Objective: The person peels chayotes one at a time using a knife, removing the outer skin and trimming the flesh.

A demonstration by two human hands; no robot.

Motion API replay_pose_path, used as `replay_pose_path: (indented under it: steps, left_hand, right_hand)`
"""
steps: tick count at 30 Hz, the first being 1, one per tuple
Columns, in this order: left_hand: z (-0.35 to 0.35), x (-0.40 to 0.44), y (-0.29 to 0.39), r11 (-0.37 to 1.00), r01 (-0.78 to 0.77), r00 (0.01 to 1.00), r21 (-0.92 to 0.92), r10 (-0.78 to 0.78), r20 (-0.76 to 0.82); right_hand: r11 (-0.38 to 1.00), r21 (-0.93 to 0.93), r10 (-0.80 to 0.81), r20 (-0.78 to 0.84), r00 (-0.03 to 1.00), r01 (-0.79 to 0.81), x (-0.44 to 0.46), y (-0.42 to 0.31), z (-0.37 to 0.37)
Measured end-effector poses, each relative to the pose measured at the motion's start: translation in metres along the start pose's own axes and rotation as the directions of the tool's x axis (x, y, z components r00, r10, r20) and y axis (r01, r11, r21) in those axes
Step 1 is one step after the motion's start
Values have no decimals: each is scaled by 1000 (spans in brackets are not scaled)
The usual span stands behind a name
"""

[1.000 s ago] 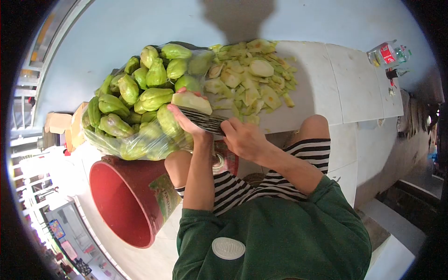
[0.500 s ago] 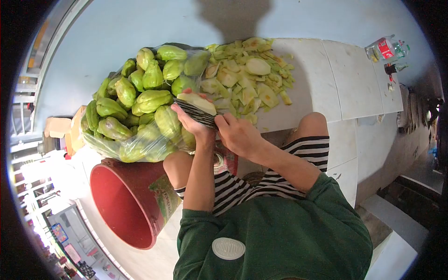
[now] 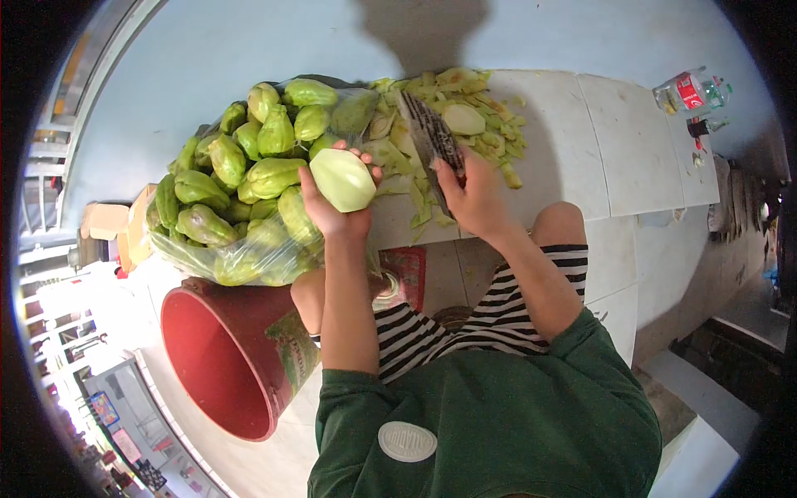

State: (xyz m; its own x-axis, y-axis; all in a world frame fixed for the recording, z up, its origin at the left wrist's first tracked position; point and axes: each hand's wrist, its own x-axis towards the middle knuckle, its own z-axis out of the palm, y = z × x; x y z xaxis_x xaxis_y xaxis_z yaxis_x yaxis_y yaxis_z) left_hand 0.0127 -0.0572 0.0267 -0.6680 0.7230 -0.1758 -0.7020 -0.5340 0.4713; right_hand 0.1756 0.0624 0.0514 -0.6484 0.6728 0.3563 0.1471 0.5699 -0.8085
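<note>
A pale, peeled chayote [image 3: 342,180] rests in my left hand [image 3: 339,217], with the fingers curled round its far side. My right hand [image 3: 479,197] grips a wide dark blade [image 3: 430,141] with a striped, wet-looking face, tilted above the peelings [image 3: 481,124]. Blade and chayote are apart. To the left, whole green chayotes [image 3: 270,178] fill a clear plastic bag [image 3: 274,262], close beside my left hand. The peelings lie heaped on the pale tiled ledge [image 3: 552,158].
A red bucket [image 3: 217,361] lies tipped below the bag. Clear bottles [image 3: 691,93] and a small dark bottle [image 3: 706,127] are at the far right of the ledge. A cardboard box [image 3: 133,228] stands at the left, and a wall [image 3: 548,37] runs behind.
My right hand has moved the blade away from the chayote, up and right over the peelings. The chayote's broad peeled face now shows in my left hand.
</note>
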Motion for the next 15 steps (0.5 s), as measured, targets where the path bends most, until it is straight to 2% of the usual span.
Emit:
replay_pose_path:
  steps: [1, 2, 4, 5, 7, 9, 11, 13, 14, 15]
  left_hand:
    - [-2, 1, 2, 996, 69, 998, -62, -69, 2]
    - [-4, 2, 2, 996, 68, 998, -62, -68, 3]
    - [-4, 3, 3, 954, 188, 974, -233, -150, 171]
    - [-3, 3, 1, 954, 187, 974, -233, -150, 171]
    - [10, 0, -2, 981, 125, 986, -147, -139, -89]
    - [-5, 6, -3, 977, 136, 976, -163, -160, -149]
    - [-19, 10, -2, 974, 143, 962, -175, -178, -205]
    - [-17, 10, -3, 969, 107, 935, -224, -175, -310]
    - [-16, 9, -2, 969, 107, 935, -224, -174, -309]
    - [-16, 7, -2, 984, 110, 948, -140, -146, -282]
  right_hand:
    - [994, 38, 99, 38, 994, -100, 3, -2, -5]
    - [977, 72, 195, 79, 978, -201, 4, -2, -8]
    - [977, 86, 188, 89, 978, -195, 3, 3, -10]
    - [977, 99, 181, 99, 978, -191, 3, 5, -10]
    - [988, 33, 148, 111, 983, -152, 0, 3, -9]
    - [993, -32, 117, 126, 985, -114, -5, 3, -5]
    - [981, -151, -104, 120, 987, 121, -12, 11, 6]
    - [978, -156, -120, 135, 984, 141, -16, 14, 11]
    - [974, -161, -134, 151, 979, 158, -18, 14, 12]
    - [974, -161, -135, 151, 979, 159, -20, 13, 12]
